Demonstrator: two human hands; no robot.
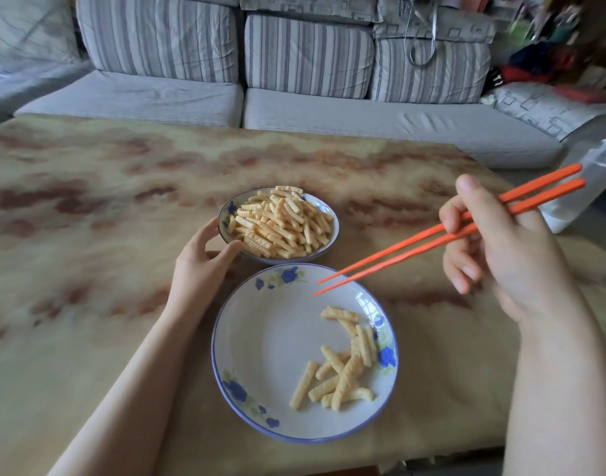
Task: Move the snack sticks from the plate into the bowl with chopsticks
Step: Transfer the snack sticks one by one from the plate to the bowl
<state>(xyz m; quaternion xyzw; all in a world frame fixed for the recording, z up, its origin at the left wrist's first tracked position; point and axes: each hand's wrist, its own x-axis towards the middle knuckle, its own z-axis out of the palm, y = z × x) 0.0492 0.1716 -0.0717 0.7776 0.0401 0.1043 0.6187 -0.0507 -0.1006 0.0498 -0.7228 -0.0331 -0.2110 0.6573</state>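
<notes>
A grey striped sofa (294, 108) runs along the far side of a low table (88, 235) with a marbled tan and reddish top. At the near middle of the table sits a white plate (270, 338) with a blue rim and blue flower prints. Just beyond it, almost touching, stands a smaller bowl (333, 219) in the same pattern.

The left hand (200, 266) reaches in from the near left and curls its thumb and fingers around the near-left side of the bowl, holding it. The right hand (501, 255) is raised at the right side and grips a pair of orange chopsticks (432, 235). They slant down and left, and their tips hang slightly apart over the far part of the plate with nothing between them.

A heap of ridged yellow snack sticks (277, 225) fills the bowl. A small scatter of the same sticks (343, 369) lies on the right half of the plate, some crossing one another. A silvery pouch (597, 180) shows at the right edge, behind the chopstick ends.
</notes>
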